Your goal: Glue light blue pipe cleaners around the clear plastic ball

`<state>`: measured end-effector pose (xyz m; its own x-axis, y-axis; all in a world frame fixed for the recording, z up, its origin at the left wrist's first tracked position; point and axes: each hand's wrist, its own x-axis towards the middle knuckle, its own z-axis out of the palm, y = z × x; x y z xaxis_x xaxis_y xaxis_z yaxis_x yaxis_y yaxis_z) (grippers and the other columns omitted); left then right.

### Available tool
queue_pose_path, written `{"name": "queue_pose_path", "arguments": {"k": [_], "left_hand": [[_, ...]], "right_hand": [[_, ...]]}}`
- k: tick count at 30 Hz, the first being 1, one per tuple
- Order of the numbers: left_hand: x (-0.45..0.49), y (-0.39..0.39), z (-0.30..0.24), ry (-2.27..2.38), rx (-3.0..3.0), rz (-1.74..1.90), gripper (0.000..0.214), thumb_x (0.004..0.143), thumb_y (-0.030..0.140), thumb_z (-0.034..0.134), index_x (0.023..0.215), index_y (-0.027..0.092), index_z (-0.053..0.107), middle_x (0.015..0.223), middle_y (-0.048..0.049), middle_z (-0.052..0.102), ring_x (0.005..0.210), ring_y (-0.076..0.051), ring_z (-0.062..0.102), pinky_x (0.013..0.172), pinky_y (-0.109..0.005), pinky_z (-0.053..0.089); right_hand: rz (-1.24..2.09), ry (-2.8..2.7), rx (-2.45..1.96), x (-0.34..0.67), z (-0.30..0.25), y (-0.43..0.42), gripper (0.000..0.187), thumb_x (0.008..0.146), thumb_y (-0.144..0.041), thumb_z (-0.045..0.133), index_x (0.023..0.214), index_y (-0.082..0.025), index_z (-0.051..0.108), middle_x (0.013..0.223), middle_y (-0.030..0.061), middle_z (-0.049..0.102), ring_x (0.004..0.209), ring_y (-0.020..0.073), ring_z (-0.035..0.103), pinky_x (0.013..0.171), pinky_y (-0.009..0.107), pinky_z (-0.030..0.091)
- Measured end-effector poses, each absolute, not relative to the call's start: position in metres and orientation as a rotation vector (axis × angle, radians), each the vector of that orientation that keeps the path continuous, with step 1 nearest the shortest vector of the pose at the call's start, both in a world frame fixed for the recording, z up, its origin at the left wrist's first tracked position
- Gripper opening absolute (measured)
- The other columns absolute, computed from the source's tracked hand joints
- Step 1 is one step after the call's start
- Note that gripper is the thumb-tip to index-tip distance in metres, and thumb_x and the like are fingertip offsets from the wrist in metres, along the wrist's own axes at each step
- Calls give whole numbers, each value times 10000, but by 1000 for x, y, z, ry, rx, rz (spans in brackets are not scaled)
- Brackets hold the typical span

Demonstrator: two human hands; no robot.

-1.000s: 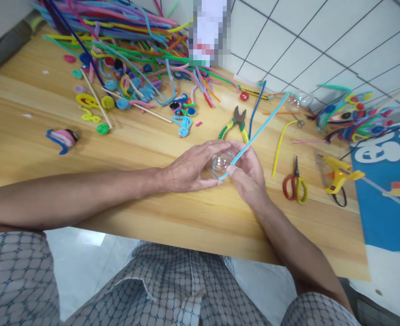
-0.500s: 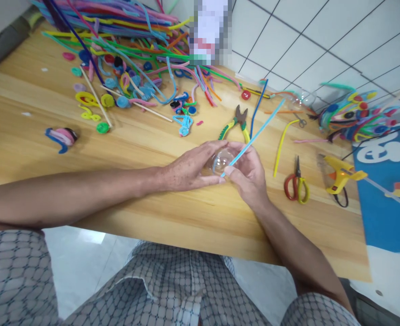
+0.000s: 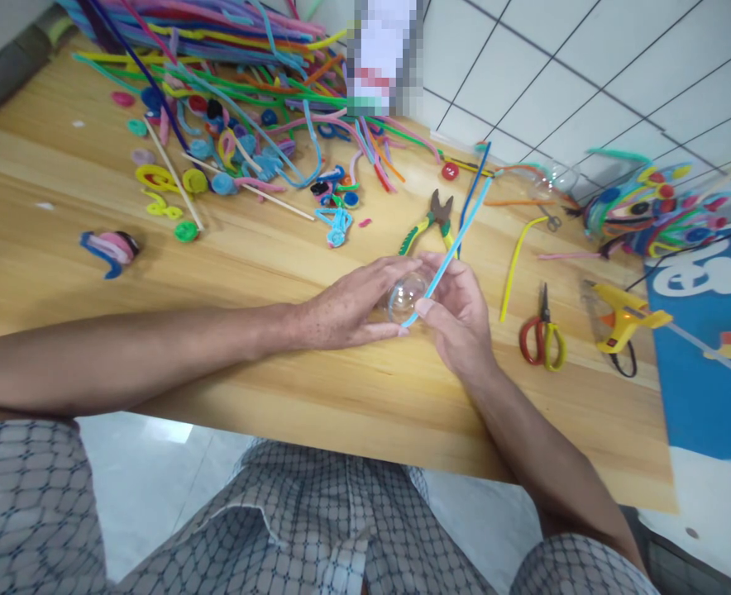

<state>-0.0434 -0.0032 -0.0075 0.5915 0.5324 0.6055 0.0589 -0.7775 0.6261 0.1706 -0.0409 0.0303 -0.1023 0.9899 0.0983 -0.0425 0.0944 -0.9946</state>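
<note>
A clear, round plastic ball (image 3: pixel 406 296) is cupped between both hands above the wooden table. My left hand (image 3: pixel 356 307) curves round its left side, thumb low and fingers over the far side. Against the ball's right side, my right hand (image 3: pixel 461 318) pinches a light blue pipe cleaner (image 3: pixel 458 237) under the thumb. The pipe cleaner's lower end bends along the ball near my left thumb, and its long free end slants up and to the right. Pliers (image 3: pixel 438 219) with green and yellow handles lie just beyond the hands. Some right fingers are hidden behind the ball.
Scissors (image 3: pixel 544 335) and a yellow glue gun (image 3: pixel 626 318) lie at the right. A yellow pipe cleaner (image 3: pixel 514 264) and a dark blue one (image 3: pixel 474 194) rest nearer the hands. A large heap of pipe cleaners (image 3: pixel 217 49) fills the back left. A small curled piece (image 3: pixel 111 250) sits at left.
The light blue pipe cleaner has swung more upright, its free tip moving left. Its lower end now curves along the ball. The right hand has shifted slightly right; the left stays nearly still.
</note>
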Motion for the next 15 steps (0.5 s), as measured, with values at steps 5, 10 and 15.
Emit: {"name": "queue_pose_path", "arguments": {"k": [5,10,15], "left_hand": [[-44,-3,-9,474,2286,1145,913,1030,439,788,1762,280,266,1691,-230,547,1624,-374,515,1278,-649,511],[-43,-4,-6,478,2295,1146,955,1018,476,795,1769,306,230,1700,-219,532,1632,-379,503,1283,-670,503],[-45,-7,-5,612,2237,1149,1066,940,705,809,1744,221,304,1690,-268,522,1616,-423,507,1305,-658,493]], "right_hand": [[1342,-1280,-1029,173,30,-40,652,786,-465,983,1352,-382,670,1463,21,727,1446,270,663,1235,504,573],[1361,-1273,-1031,173,28,-40,707,775,-469,989,1389,-377,651,1508,34,716,1461,276,660,1218,508,593],[1260,-1318,-1016,169,26,-43,659,771,-466,1002,1336,-365,677,1433,35,748,1353,267,725,1164,474,629]]}}
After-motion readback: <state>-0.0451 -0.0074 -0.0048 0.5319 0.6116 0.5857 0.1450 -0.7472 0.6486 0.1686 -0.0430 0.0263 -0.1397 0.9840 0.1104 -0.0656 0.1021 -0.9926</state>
